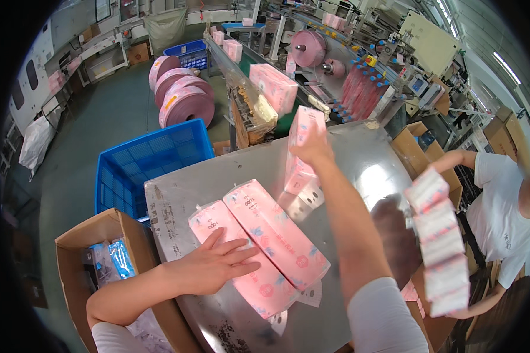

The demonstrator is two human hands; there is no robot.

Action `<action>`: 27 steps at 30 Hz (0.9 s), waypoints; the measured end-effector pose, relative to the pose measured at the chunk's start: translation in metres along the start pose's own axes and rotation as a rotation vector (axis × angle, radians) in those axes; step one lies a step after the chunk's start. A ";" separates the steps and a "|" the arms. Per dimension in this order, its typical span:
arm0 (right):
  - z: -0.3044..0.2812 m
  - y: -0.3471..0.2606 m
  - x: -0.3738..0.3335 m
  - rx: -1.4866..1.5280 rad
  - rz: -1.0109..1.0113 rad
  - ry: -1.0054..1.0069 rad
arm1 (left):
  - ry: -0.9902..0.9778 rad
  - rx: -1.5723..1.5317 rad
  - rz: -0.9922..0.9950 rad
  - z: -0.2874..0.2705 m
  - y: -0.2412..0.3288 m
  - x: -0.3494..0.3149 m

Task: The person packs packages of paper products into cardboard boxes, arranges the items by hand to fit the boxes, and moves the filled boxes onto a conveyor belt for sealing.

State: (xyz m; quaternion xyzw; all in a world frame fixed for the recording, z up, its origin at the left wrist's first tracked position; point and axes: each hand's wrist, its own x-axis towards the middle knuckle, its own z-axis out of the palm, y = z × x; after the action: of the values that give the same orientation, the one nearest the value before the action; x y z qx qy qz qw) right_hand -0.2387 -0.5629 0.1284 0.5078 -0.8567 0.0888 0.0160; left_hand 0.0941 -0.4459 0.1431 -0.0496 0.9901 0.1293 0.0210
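Note:
My left hand (215, 266) lies with fingers spread on a pink soft tissue pack (268, 294) on the metal table (176, 191). A second pink pack (280, 235) lies close alongside it, to the right. At the far side of the table my right hand (315, 152) grips another pink tissue pack (308, 120), which stands on its narrow side. My fingers on its left side are partly blurred. White spotted pieces (305, 202) show on the tabletop by that pack and under the two lying ones.
Beyond the table, a conveyor carries more pink packs (274, 87). Left stand a blue crate (153, 150), a cardboard box (79, 267) of plastic bags and large pink film rolls (188, 106). A co-worker (500, 200) at right holds a row of packs (444, 253) beside the table.

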 end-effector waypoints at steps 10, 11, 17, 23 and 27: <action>-0.018 0.060 -0.206 0.251 -0.641 -0.576 | 0.285 -0.050 -0.541 0.035 0.031 -0.053; -0.020 0.063 -0.197 0.372 -0.611 -0.602 | 0.268 -0.025 -0.565 0.040 0.037 -0.054; -0.007 0.071 -0.036 -0.245 -0.358 0.280 | 0.391 0.115 -0.532 0.051 0.044 -0.044; 0.007 0.079 -0.062 -0.001 0.004 -0.276 | 0.396 0.143 -0.544 0.052 0.044 -0.046; -0.004 0.093 -0.189 0.066 -0.133 -0.525 | 0.403 0.136 -0.587 0.055 0.045 -0.054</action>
State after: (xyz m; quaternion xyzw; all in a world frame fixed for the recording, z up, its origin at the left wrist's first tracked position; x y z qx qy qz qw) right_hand -0.2289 -0.3546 0.0971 0.5688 -0.7930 -0.0191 -0.2173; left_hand 0.1443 -0.3830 0.1041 -0.3548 0.9243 0.0390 -0.1349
